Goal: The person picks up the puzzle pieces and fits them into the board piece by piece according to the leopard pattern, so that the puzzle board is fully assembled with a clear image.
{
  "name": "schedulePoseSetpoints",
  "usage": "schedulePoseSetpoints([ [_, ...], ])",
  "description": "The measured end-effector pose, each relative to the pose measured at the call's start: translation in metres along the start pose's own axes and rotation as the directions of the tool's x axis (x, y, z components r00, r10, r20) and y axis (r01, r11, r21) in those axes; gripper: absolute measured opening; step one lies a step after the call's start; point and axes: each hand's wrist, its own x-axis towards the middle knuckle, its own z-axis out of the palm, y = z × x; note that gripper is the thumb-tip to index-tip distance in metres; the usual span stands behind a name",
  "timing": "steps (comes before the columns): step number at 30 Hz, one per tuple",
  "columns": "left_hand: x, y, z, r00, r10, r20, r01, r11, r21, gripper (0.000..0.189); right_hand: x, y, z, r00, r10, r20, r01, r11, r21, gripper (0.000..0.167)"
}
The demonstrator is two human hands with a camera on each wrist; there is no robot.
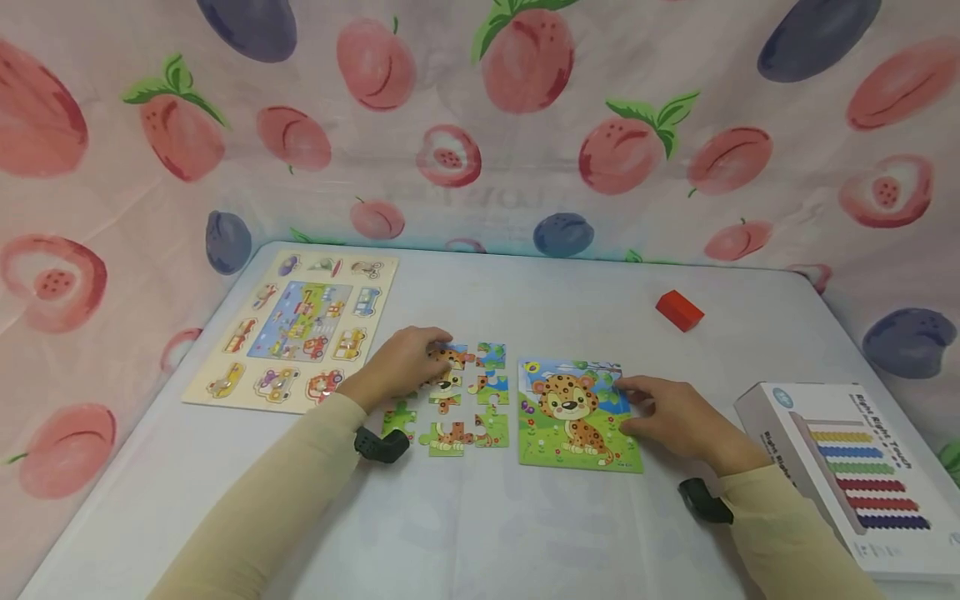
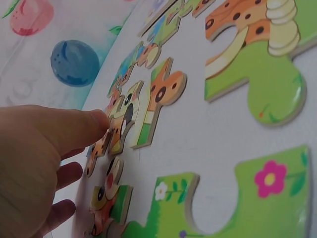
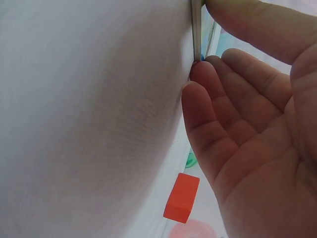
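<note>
Backdrop (image 1: 517, 150): pinkish fabric behind and down both sides, so the whole spot feels like a little booth. Big peaches, dark blue plums, green leaves all over it.
Surface (image 1: 517, 533): white, a few faint creases, runs right back to the backdrop.
Pieces (image 1: 447, 383): leopard jigsaw bits in loose rows, roughly mid-surface, with gaps between some of them.
Card (image 1: 573, 417): just right of the pieces, whole leopard picture on grass.
Left hand (image 1: 397, 362): over the upper-left pieces, thumb stretched out, other fingers a bit bent. Can't tell if it's actually pinching one, tbh.
Right hand (image 1: 671, 417): thumb and index spread apart, tips touching the card's right edge.
Board (image 1: 250, 383): left side, vehicles set around a town picture.
Block (image 1: 679, 310): red, back right, well apart from everything else.
Box (image 1: 862, 475): white, right side, coloured zigzag-edged strips printed on top.
Sleeves (image 1: 262, 508): beige, with a black gadget (image 1: 382, 446) at each wrist.
</note>
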Motion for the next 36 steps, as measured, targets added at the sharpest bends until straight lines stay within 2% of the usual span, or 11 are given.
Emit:
schedulePoseSetpoints([
  [11,0.002,-0.002,0.001,1.000,-0.019,0.020,0.019,0.999,0.041,0.039,0.000,0.000,-0.002,1.000,-0.004,0.009,0.004,1.000,-0.004,0.065],
  [21,0.004,-0.005,-0.002,0.997,-0.055,0.055,0.054,0.999,0.007,0.041,0.000,0.002,0.000,1.000,0.002,0.002,-0.002,1.000,0.003,0.063],
  [28,0.007,-0.006,-0.005,0.996,-0.048,0.070,0.049,0.999,-0.013,0.041,0.000,0.002,-0.001,1.000,0.007,-0.006,-0.007,1.000,-0.001,0.063],
  [36,0.011,-0.006,-0.007,0.997,-0.051,0.061,0.049,0.998,0.036,0.039,0.000,0.000,0.000,1.000,0.016,-0.004,-0.016,1.000,0.003,0.063],
])
